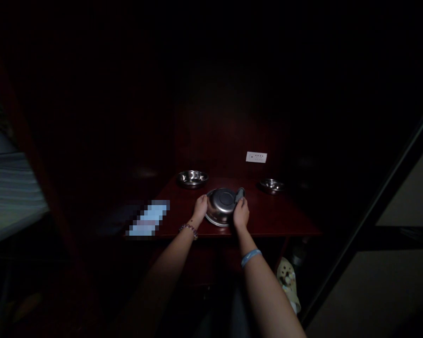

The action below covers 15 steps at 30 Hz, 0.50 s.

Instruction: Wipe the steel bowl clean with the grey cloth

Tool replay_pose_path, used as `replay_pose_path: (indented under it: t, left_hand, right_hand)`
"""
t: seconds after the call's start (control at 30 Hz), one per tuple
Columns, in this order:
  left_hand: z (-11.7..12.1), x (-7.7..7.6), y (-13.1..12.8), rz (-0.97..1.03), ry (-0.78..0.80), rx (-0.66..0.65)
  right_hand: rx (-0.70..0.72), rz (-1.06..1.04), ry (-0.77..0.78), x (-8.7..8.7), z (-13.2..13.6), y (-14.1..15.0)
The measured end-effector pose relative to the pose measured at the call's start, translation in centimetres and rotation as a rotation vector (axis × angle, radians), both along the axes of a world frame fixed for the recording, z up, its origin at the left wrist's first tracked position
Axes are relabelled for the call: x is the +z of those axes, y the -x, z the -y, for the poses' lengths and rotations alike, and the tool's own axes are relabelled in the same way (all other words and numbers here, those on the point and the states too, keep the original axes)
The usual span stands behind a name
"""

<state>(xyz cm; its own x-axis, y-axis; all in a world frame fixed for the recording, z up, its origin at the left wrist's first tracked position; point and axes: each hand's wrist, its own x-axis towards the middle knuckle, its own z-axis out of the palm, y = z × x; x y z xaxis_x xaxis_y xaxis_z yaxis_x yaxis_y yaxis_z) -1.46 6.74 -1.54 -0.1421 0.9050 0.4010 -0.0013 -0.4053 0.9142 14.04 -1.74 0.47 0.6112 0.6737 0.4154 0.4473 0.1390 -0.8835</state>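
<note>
A steel bowl [221, 204] is tipped with its underside facing me at the middle of a dark red table [275, 217]. My left hand [199, 207] grips the bowl's left rim, fingers curled round it. My right hand [241, 212] is closed on a grey cloth [239, 194] pressed against the bowl's right side.
Two more steel bowls stand upright at the back, one left [192, 178] and one right [271, 185]. A white wall socket [256, 157] is behind them. A blurred light patch [148, 219] lies at the table's left. A pale shoe [288, 279] is on the floor below right.
</note>
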Motion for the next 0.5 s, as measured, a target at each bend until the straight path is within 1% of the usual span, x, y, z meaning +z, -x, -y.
replay_pose_path:
  t: [0.17,0.33,0.5]
  left_hand:
    - [0.0,0.0,0.0,0.008,-0.011,-0.004]
    - [0.1,0.2,0.0,0.041,0.005,0.009]
    - [0.5,0.5,0.0,0.072,0.010,0.003]
  right_hand:
    - [-0.048,0.080,-0.036,-0.3,-0.2,-0.2]
    - [0.058,0.128,-0.078,0.5,0.6,0.2]
    - [0.086,0.312,-0.140,1.4,1.5,0.9]
